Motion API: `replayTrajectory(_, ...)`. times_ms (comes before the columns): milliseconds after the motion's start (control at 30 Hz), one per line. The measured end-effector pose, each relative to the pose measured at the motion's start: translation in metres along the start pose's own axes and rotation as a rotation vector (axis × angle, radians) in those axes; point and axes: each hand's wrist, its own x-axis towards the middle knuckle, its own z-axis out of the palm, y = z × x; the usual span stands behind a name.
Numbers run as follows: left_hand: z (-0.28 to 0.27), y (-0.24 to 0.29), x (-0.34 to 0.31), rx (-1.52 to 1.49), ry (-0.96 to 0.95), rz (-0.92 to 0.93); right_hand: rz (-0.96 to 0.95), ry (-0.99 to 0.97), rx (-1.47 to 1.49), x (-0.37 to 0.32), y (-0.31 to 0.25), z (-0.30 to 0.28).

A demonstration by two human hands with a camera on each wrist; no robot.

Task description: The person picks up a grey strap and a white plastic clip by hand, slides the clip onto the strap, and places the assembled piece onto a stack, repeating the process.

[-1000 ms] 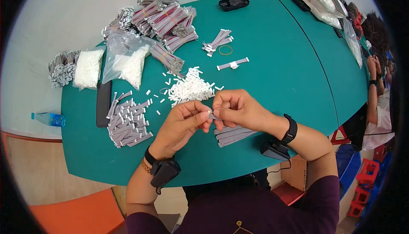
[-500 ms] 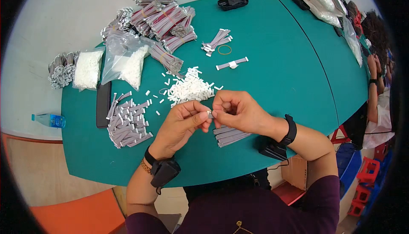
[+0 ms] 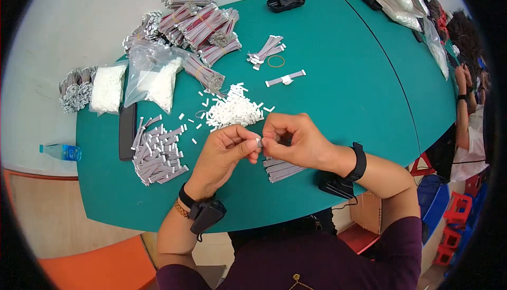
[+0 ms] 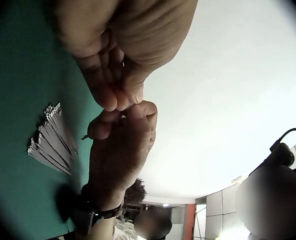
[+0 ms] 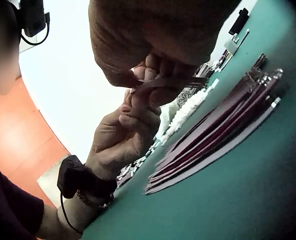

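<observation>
Both hands meet over the near side of the green table (image 3: 338,105), fingertips almost touching. My left hand (image 3: 227,150) pinches a small white connector (image 3: 259,141) between thumb and forefinger. My right hand (image 3: 298,141) pinches a grey ribbon cable (image 5: 170,81) right beside it; in the right wrist view the strip runs back under the fingers. The joint between connector and cable is mostly covered by fingertips. Below the right hand lies a stack of grey ribbon cables (image 3: 282,170). Just beyond the hands spreads a heap of white connectors (image 3: 232,109).
Cables with white ends (image 3: 158,152) lie piled at left, beside a dark case (image 3: 128,131). Behind are bags of white connectors (image 3: 108,89) and bundled cables (image 3: 203,26). A few cables (image 3: 266,51) and a rubber band (image 3: 276,61) lie farther back. A bottle (image 3: 60,152) is at far left.
My right thumb and fingers have closed in toward the left fingertips, covering more of the cable strip. The left hand keeps its pinch; the head view has shifted slightly.
</observation>
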Motion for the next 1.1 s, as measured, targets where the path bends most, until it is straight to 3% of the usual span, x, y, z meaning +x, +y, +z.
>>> replayTrajectory(533,0.0,0.0,0.0,0.199,0.066,0.126,-0.01,-0.039,0.038,0.002,-0.003,-0.001)
replayTrajectory(733,0.001,-0.002,-0.001,0.214,0.075,0.131,-0.018,-0.102,-0.083,0.001,-0.001,-0.004)
replayTrajectory(933,0.006,0.004,0.0,0.189,0.1,0.151,0.085,-0.082,0.114,0.006,-0.003,-0.005)
replayTrajectory(1100,-0.007,0.012,0.001,0.175,0.19,0.204,0.121,-0.084,-0.057,0.01,-0.007,-0.012)
